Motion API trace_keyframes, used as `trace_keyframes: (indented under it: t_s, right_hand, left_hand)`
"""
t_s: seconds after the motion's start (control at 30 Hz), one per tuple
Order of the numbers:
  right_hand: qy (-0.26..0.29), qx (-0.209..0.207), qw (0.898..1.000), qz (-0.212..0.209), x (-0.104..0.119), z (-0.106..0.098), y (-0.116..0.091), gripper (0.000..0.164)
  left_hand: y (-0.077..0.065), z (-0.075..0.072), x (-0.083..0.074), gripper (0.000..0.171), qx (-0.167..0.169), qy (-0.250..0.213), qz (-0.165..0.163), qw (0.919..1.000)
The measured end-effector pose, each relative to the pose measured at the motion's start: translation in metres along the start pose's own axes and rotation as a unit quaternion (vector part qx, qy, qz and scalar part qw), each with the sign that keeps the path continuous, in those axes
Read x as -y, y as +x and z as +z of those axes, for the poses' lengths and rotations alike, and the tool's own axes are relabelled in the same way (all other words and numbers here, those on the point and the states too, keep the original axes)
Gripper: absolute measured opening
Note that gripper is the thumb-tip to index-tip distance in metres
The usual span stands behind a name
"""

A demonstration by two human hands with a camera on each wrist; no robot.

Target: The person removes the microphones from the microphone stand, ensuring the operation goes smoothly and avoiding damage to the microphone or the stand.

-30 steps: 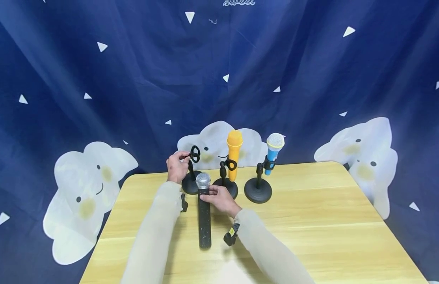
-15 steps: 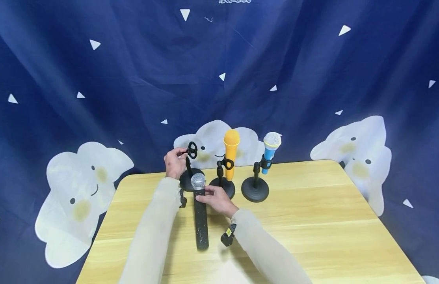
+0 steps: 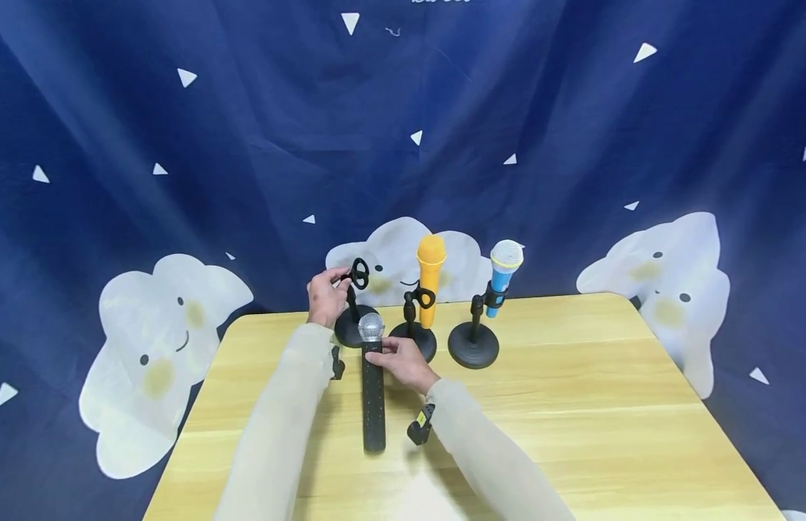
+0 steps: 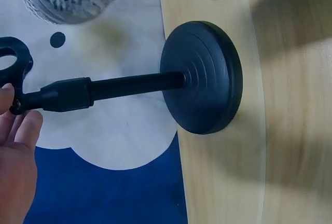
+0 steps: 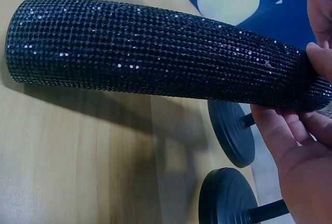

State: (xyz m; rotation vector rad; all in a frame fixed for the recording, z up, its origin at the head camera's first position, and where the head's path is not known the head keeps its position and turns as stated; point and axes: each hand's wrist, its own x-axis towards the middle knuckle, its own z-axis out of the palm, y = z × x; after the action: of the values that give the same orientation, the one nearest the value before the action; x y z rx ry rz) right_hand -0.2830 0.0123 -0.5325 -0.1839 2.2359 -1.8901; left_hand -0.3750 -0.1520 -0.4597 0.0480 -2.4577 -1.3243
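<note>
A black tabletop microphone stand (image 4: 201, 79) with a round base stands at the left end of a row. At its top my left hand (image 3: 326, 298) pinches the black ring clip (image 4: 23, 60), whose ring is bare. My right hand (image 3: 409, 364) grips a microphone (image 3: 374, 405) just below its silver mesh head, thumb on one side and fingers on the other. Its long black handle is covered in small glittering studs (image 5: 155, 53). The handle slants over the table with its lower end toward me, and the mesh head overlaps the left stand's base in the head view.
To the right, a yellow microphone (image 3: 430, 271) sits at a second black stand (image 3: 409, 318). Beyond it a blue microphone (image 3: 501, 282) with a white head is clipped in a third stand (image 3: 474, 347). A blue curtain (image 3: 403, 166) hangs behind the wooden table (image 3: 572, 405).
The left stand and its clip have shifted slightly away from me with my left hand. My right hand keeps the black microphone in nearly the same place. The head view has swayed a little.
</note>
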Motion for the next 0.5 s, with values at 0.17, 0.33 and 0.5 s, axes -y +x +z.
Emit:
trace_keyframes:
  t_s: [0.17,0.33,0.5]
  right_hand:
    - [0.002,-0.011,1.0,0.009,-0.004,0.001,0.004,0.042]
    - [0.007,-0.015,1.0,0.019,-0.008,0.004,0.005,0.041]
    - [0.016,-0.018,0.999,0.027,-0.012,0.008,0.005,0.038]
  left_hand:
    - [-0.003,-0.004,-0.002,0.026,-0.002,-0.029,0.02,0.9994]
    - [-0.008,-0.012,0.0,0.024,-0.006,-0.051,0.026,0.9983]
    - [-0.014,-0.016,0.003,0.02,-0.007,-0.055,0.031,0.998]
